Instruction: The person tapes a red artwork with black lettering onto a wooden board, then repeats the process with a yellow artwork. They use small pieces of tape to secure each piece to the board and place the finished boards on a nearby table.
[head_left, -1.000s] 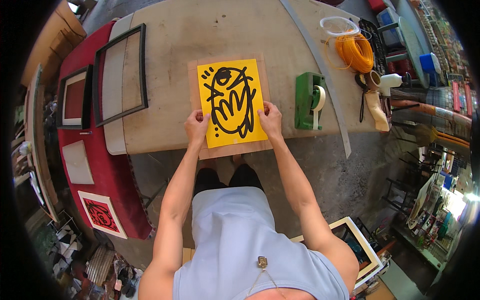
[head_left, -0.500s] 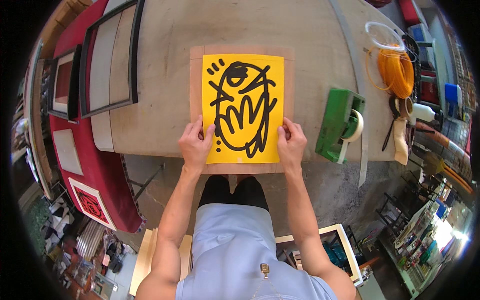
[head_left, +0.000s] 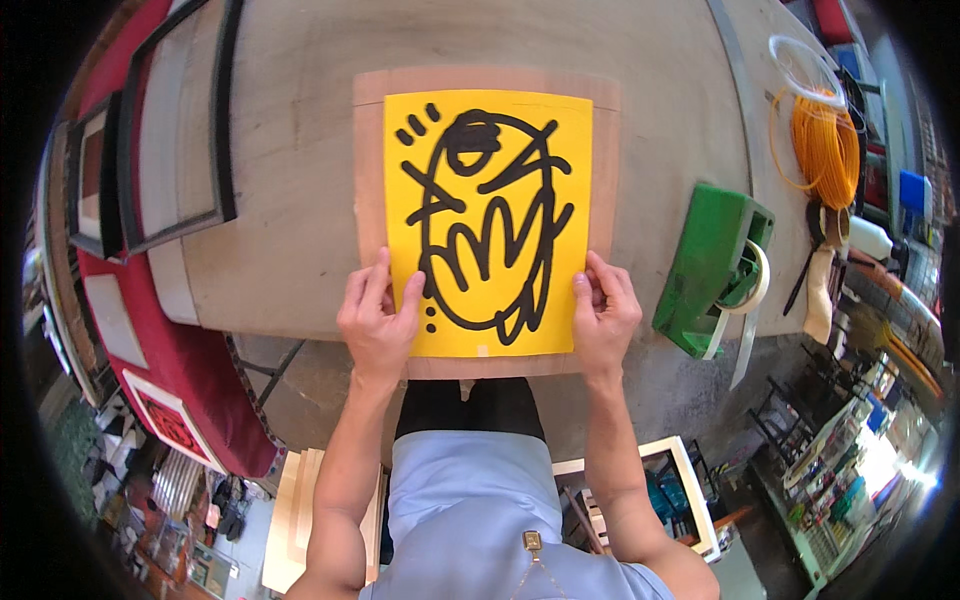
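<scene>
A yellow sheet [head_left: 510,160] with a thick black line drawing and dots sits over a larger brown board [head_left: 605,120] at the table's near edge. My left hand [head_left: 378,310] grips the sheet's lower left side, thumb on the front, fingers curled at the edge. My right hand [head_left: 605,310] grips the lower right side the same way. Whether the fingers also hold the board is hidden. Just right of my right hand stands a green tape dispenser [head_left: 695,260] with a cream roll of tape [head_left: 750,265].
The beige table [head_left: 290,140] carries dark frames [head_left: 225,190] at left, beside red cloth [head_left: 200,380] with a red print [head_left: 160,410]. At right lie orange coiled tubing [head_left: 822,150], a long metal strip [head_left: 740,120] and a white bottle [head_left: 870,235]. Pale wood [head_left: 295,520] is below left.
The yellow sheet, brown board and both hands appear larger than a second ago. The view has shifted, putting the tape dispenser lower and farther right. Both hands keep their grip on the sheet's sides.
</scene>
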